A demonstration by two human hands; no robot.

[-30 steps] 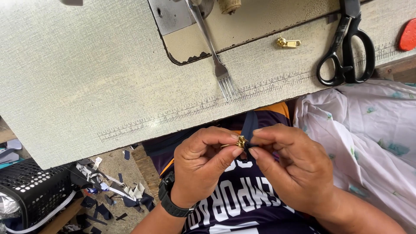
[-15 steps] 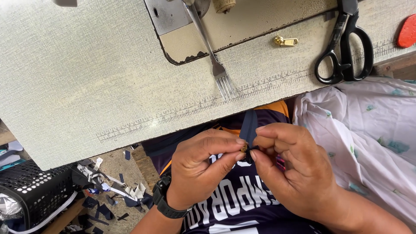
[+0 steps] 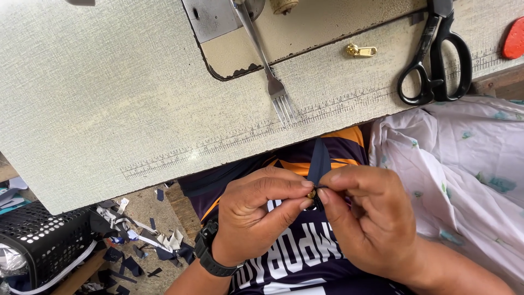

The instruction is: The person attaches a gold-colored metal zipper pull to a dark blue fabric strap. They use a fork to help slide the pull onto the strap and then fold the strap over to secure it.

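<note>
My left hand (image 3: 261, 214) and my right hand (image 3: 371, 218) meet in front of my chest, below the table edge. Between their fingertips sits a small brass zipper slider (image 3: 311, 194) on a dark navy zipper tape (image 3: 319, 163) that sticks up from the pinch. The left thumb and forefinger hold the slider; the right thumb and forefinger grip the tape just beside it. A black watch (image 3: 210, 257) is on my left wrist. Another brass slider (image 3: 360, 51) lies loose on the sewing table (image 3: 109, 98).
A metal fork (image 3: 270, 71) lies across the machine plate, tines toward me. Black scissors (image 3: 435, 60) rest at the table's right, a red object (image 3: 514, 38) beyond them. White floral cloth (image 3: 464, 175) hangs right. A black perforated basket (image 3: 38, 240) and fabric scraps (image 3: 142, 246) sit on the floor.
The hands have stayed together at the slider. The pinch has tightened and the slider is more covered by my fingertips, with the tape tip standing up above them.
</note>
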